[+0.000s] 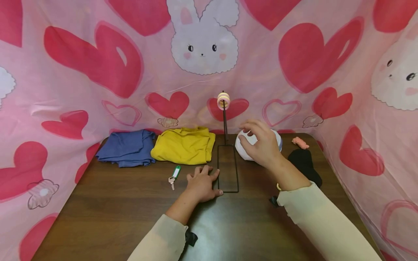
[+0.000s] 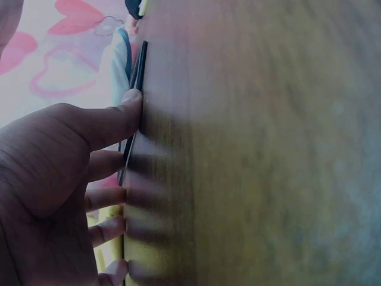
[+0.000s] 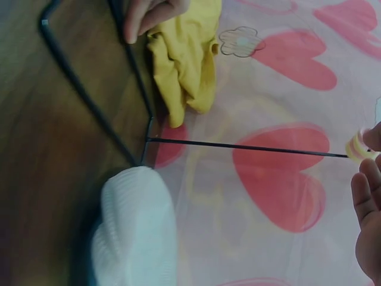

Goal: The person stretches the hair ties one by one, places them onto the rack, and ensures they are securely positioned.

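A black wire stand (image 1: 238, 170) has a flat rectangular base on the table and a thin upright rod. Near the rod's top hangs a striped yellow-and-pink ring (image 1: 223, 101). My left hand (image 1: 201, 183) rests spread on the table, its thumb and index finger at the left side of the base. In the left wrist view the thumb (image 2: 116, 123) touches the black wire. My right hand (image 1: 262, 145) is raised to the right of the rod with thumb and fingers apart, holding nothing. It overlaps a rounded white ribbed item (image 1: 243, 150) with a blue edge.
A folded blue cloth (image 1: 128, 146) and a folded yellow cloth (image 1: 184, 146) lie at the back left. In front of them is a key (image 1: 172, 181) with a green tag (image 1: 176, 171). A coral twisted piece (image 1: 300, 143) and a black item (image 1: 303, 165) lie at the right.
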A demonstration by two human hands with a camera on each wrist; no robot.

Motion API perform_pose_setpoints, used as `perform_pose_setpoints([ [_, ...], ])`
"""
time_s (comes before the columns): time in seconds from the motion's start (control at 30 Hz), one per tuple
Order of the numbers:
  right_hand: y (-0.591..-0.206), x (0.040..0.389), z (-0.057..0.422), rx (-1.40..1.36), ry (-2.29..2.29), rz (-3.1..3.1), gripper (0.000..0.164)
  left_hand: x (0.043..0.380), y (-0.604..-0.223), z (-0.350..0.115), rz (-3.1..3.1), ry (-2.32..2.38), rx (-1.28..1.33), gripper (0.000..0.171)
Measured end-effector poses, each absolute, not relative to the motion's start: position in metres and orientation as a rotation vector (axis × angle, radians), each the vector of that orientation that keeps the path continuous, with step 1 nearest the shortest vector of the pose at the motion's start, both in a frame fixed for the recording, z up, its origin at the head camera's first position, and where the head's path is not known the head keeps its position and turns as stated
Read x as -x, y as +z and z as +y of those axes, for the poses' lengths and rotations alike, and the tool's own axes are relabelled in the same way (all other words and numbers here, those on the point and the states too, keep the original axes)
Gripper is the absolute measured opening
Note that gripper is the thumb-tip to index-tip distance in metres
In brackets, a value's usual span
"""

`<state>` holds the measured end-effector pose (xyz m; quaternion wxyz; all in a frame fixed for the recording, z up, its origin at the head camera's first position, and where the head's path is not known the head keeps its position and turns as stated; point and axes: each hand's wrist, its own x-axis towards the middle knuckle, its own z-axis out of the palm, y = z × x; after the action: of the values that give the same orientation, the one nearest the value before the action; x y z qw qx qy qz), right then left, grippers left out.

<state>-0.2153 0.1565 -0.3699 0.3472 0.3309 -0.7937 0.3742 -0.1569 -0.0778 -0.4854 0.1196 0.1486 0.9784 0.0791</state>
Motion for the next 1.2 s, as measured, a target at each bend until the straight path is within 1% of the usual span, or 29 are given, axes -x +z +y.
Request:
perform_pose_setpoints([
  [0.33, -0.387, 0.191, 0.176, -0.884, 1.014, -2.135, 0.026, 0.154, -0.483, -0.079, 2.854, 0.270, -0.439, 0.084],
  [0.53, -0.408, 0.177, 0.188, -0.870, 0.994, -2.175, 0.027, 0.151, -0.483, -0.079, 2.845, 0.275, -0.444, 0.083],
  [0.77, -0.427, 0.168, 0.206, -0.872, 1.005, -2.225, 0.031, 0.151, -0.481, -0.078, 2.841, 0.281, -0.449, 0.083],
  [1.2, -0.458, 0.153, 0.248, -0.826, 0.871, -2.382, 0.037, 0.153, -0.480, -0.078, 2.851, 0.254, -0.458, 0.083],
])
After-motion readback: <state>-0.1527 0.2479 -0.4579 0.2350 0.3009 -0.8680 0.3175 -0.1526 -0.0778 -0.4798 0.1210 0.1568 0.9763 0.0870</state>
